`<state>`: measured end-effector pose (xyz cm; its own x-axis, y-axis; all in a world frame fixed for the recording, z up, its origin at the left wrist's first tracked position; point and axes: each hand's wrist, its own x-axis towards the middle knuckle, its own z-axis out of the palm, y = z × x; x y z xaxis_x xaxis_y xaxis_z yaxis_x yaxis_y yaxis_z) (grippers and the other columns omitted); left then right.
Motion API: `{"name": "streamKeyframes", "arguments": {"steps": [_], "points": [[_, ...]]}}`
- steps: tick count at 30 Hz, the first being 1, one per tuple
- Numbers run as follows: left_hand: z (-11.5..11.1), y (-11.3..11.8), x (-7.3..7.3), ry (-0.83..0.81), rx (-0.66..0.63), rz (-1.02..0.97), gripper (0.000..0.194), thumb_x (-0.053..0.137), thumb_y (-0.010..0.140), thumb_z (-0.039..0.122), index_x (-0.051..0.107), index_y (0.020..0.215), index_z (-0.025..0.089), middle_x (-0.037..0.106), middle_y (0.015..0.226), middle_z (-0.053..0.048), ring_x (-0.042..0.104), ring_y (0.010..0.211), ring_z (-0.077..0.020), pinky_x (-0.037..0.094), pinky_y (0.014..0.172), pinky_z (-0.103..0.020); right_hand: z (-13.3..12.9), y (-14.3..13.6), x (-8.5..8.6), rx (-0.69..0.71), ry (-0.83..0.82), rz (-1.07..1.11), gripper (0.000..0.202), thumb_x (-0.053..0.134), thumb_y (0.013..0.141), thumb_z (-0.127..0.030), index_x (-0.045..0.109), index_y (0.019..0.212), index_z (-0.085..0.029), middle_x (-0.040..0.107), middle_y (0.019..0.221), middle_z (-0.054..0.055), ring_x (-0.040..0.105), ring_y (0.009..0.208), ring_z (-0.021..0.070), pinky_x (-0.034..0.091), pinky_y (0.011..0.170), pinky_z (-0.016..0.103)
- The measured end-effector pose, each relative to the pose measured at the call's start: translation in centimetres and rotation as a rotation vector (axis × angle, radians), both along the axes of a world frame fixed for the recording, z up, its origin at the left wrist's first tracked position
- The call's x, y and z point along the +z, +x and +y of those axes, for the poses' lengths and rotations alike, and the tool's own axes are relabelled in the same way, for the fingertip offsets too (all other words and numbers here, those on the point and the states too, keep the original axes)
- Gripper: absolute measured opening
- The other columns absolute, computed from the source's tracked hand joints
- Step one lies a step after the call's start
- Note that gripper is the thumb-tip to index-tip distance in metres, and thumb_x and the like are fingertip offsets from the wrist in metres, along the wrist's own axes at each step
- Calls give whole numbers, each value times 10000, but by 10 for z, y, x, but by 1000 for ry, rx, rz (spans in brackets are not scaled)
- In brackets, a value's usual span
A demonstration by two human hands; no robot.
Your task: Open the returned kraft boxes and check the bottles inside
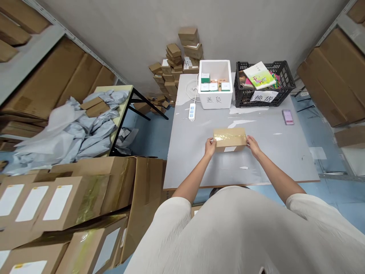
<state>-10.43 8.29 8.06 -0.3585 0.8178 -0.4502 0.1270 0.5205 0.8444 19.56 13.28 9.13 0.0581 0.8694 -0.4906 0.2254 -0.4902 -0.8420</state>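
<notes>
The left hand (210, 146) had its fingers curled round the left end of a small cardboard box (230, 139), and the right hand (252, 145) gripped the right end the same way, so the box was held between them just right of the frame's centre. The box rested on the grey table (194, 160), its top glossy with clear tape and a white label showing on the near side. Further up the table, a white power strip (192, 112) lay left of a white foam box (215, 84) that held several small packets. Just right of that stood a black plastic basket (264, 84) with a colourful book on top and a handwritten paper sign on its front. A small purple pack (288, 117) lay near the table's right edge. Behind the table, small brown boxes (178, 61) were stacked against the wall. At the left of the frame, crumpled grey mailing bags (76, 129) were heaped on a side table, and big labelled cartons (57, 205) filled the lower left.
</notes>
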Motion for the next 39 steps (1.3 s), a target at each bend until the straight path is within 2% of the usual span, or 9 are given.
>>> {"name": "streamKeyframes", "arguments": {"steps": [8, 13, 18, 22, 27, 30, 33, 35, 39], "points": [[-26, 0, -10, 37, -63, 78, 508, 619, 975, 334, 618, 1474, 239, 681, 1424, -126, 708, 1148, -250, 537, 1075, -406, -25, 0, -3, 76, 42, 64, 535, 698, 844, -548, 748, 1301, -274, 728, 1442, 60, 612, 1399, 296, 484, 1193, 463], [-14, 9, -2, 12, -137, 26, 550, 645, 954, 320, 610, 1499, 250, 726, 1372, -114, 724, 1135, -270, 540, 1077, -432, -16, 7, 19, 60, 165, 2, 574, 638, 915, -591, 717, 1403, -299, 699, 1500, 38, 581, 1438, 286, 421, 1251, 455], [-4, 19, 21, 122, -149, 336, 614, 692, 861, 169, 609, 1468, 203, 589, 1512, -182, 549, 1430, -348, 397, 1247, -507, -10, -7, 48, 114, 355, -85, 567, 498, 1014, -646, 741, 1381, -290, 670, 1537, 42, 536, 1486, 286, 363, 1290, 456], [-4, 36, 46, 291, -238, 319, 478, 627, 989, 332, 595, 1457, 241, 604, 1476, -151, 538, 1438, -326, 388, 1255, -497, -20, -39, 56, 245, 475, -63, 545, 499, 1038, -606, 697, 1445, -303, 734, 1430, 55, 577, 1444, 287, 339, 1306, 496], [-8, 38, 61, 151, -112, 223, 791, 748, 916, 627, 485, 1570, 269, 503, 1629, -162, 467, 1519, -372, 376, 1236, -474, -24, -53, 43, 300, 518, -32, 546, 551, 1010, -564, 661, 1462, -277, 675, 1511, 98, 576, 1451, 291, 405, 1264, 493], [-11, 19, 58, 138, -58, 141, 725, 769, 903, 582, 552, 1508, 247, 543, 1600, -159, 526, 1466, -345, 417, 1197, -426, -18, -48, 30, 189, 405, -171, 558, 647, 923, -570, 706, 1370, -241, 652, 1514, 134, 569, 1442, 325, 420, 1246, 510], [-16, -2, 50, 170, -18, 62, 626, 714, 938, 514, 589, 1475, 219, 582, 1568, -157, 562, 1436, -309, 439, 1186, -399, -14, -49, 24, 259, 240, -122, 517, 630, 908, -562, 742, 1267, -208, 764, 1303, 122, 671, 1261, 325, 507, 1134, 499], [-20, -10, 44, 158, -13, -29, 611, 657, 961, 490, 576, 1506, 226, 606, 1558, -142, 586, 1421, -287, 468, 1168, -394, -12, -56, 26, 316, 239, -76, 490, 596, 913, -544, 753, 1217, -193, 796, 1215, 101, 695, 1172, 312, 532, 1077, 466], [-27, -3, 32, 122, -43, -271, 615, 566, 979, 436, 544, 1572, 277, 629, 1573, -97, 609, 1425, -278, 533, 1113, -426, -11, -62, 37, 213, 314, -187, 488, 575, 876, -469, 738, 1244, -194, 779, 1266, 112, 692, 1166, 318, 524, 1065, 446]]}}
